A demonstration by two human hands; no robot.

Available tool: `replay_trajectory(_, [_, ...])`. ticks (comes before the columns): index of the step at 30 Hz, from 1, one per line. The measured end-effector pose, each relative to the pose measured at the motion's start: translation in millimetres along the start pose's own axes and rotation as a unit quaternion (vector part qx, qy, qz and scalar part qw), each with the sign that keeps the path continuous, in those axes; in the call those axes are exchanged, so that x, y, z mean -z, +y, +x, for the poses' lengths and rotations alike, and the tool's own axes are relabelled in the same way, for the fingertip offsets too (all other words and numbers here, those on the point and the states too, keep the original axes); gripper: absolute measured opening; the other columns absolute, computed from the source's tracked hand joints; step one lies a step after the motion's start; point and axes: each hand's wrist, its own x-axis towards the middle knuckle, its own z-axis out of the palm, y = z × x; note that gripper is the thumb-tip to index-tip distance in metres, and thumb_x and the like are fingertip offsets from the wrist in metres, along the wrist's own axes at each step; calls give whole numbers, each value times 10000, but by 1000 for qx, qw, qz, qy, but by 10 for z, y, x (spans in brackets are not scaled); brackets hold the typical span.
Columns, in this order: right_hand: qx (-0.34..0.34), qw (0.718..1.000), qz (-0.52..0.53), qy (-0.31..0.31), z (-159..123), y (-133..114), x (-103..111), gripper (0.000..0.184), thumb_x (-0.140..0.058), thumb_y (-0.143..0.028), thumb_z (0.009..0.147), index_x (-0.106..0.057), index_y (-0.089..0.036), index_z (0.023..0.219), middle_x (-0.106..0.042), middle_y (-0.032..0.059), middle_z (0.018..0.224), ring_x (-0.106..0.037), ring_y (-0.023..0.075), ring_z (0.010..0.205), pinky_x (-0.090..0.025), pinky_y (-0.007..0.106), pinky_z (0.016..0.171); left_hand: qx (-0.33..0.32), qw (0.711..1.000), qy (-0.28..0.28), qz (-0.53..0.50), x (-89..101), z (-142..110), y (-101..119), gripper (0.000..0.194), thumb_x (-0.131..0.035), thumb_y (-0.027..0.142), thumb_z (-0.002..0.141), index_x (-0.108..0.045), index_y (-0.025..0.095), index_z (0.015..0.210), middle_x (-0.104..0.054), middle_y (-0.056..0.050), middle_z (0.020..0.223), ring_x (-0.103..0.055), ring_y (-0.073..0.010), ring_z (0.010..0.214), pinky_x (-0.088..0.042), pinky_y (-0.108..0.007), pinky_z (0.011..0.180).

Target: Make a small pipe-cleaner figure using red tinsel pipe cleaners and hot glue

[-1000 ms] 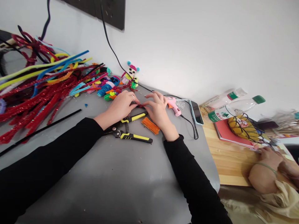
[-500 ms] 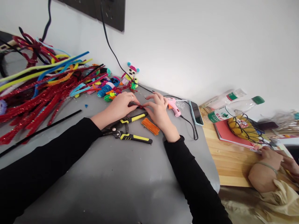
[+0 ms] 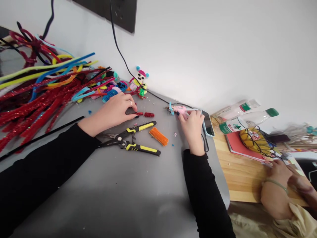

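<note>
My left hand (image 3: 112,112) is low over the grey table, its thumb and forefinger curled at a short red tinsel pipe cleaner piece (image 3: 140,113). Just beyond the fingertips lies another red tinsel roll (image 3: 149,114). Closed around the handle of a pink hot glue gun (image 3: 180,110) is my right hand (image 3: 192,125); its fingers partly cover the gun. A light blue pipe cleaner twist is around the gun's nozzle end (image 3: 170,108). Between the hands lie wire-cutting pliers (image 3: 142,148) with yellow-black handles and a flat orange pipe cleaner bundle (image 3: 158,136).
Many pipe cleaners (image 3: 56,99) heap at the left, with small fuzzy figures (image 3: 140,79) by the wall. A phone (image 3: 208,124) lies right of my hand. On the wooden table are bottles (image 3: 232,125), a yellow basket (image 3: 255,140) and another person's hands (image 3: 279,173).
My right hand has left the red piece and moved right onto the glue gun, which has shifted slightly. My left hand has drawn back a little to the left.
</note>
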Motion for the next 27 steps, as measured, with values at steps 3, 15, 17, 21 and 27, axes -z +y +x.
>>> replay_trajectory(3, [-15, 998, -5, -52, -8, 68, -58, 245, -669, -397, 877, -610, -167, 937, -641, 185, 1041, -556, 353, 1032, -439, 544, 986, -6, 1000, 6, 0, -22, -8, -13, 213, -583, 353, 880, -752, 227, 851, -702, -94, 1037, -619, -316, 1046, -489, -448, 878])
replay_trajectory(15, [-97, 990, 100, 0, 42, -201, 330, 312, -704, -420, 725, -527, -247, 915, -689, 55, 836, -606, 230, 715, -487, 352, 679, -13, 998, 58, -21, -105, 0, 126, 267, -649, 372, 917, -767, 182, 1063, -675, -107, 1118, -563, -324, 1127, -477, -489, 1011])
replay_trajectory(17, [-46, 989, 142, 11, 16, -291, 367, 318, -682, -437, 762, -556, -235, 972, -718, 61, 886, -629, 210, 716, -506, 333, 671, -8, 998, 49, -35, -158, 30, 178, 261, -673, 370, 906, -768, 179, 1056, -671, -108, 1129, -548, -330, 1140, -488, -484, 990])
replay_trajectory(21, [8, 987, 162, 8, -55, -446, 317, 318, -677, -413, 795, -581, -226, 1033, -725, 56, 915, -622, 185, 666, -527, 337, 665, 4, 998, 39, -47, -251, 100, 223, 237, -700, 359, 887, -775, 174, 1015, -671, -110, 1124, -538, -323, 1120, -499, -466, 950])
replay_trajectory(27, [32, 989, 143, -18, -88, -493, 210, 315, -668, -425, 819, -577, -223, 1042, -696, 31, 866, -596, 181, 652, -495, 326, 648, 8, 998, 33, -55, -297, 142, 214, 220, -690, 344, 884, -775, 176, 999, -682, -109, 1111, -545, -321, 1116, -495, -449, 919])
